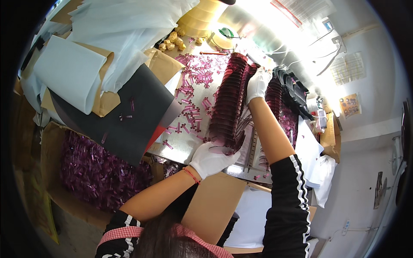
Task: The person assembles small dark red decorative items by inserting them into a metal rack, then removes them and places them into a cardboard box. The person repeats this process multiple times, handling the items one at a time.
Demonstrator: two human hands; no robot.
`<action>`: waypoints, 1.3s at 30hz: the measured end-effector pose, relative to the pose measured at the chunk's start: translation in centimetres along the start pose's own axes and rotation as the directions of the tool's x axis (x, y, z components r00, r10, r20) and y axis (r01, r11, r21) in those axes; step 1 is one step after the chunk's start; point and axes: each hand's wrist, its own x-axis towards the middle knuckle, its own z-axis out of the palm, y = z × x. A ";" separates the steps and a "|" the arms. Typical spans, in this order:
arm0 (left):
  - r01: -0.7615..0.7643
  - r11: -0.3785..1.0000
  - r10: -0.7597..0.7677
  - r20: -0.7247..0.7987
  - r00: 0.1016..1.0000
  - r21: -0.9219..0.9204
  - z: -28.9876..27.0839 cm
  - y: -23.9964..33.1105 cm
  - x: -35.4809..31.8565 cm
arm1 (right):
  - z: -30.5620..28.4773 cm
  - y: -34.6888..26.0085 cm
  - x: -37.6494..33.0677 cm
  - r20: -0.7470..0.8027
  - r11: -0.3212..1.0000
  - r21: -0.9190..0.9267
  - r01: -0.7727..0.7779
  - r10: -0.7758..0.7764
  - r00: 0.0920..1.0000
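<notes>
A long row of dark purple, see-through curved pieces [228, 99], which look like tinted lenses, stands packed on the metal worktop [172, 148]. My left hand [214, 160], in a white glove, is closed round a purple lens at the row's near end. Also gloved in white, my right hand [259, 84] grips the far right side of the row, with its fingertips partly hidden. Small pink-purple plastic offcuts [189, 109] lie scattered left of the row. To the right of my right forearm stands a second row of purple lenses [274, 92].
A cardboard box [51, 172] full of purple offcuts [99, 172] stands at lower left. Above it are a dark sheet [129, 109] and white paper [66, 71]. A tape roll [224, 38] sits at the back, black trays [292, 88] at right, and an open carton [215, 206] below the worktop.
</notes>
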 end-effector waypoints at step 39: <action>-0.147 0.984 0.155 -0.082 0.984 0.101 1.3 -1.3 0.2 | -7.8 -2.7 3.7 0.916 0.750 -0.142 0.646 -0.147 0.372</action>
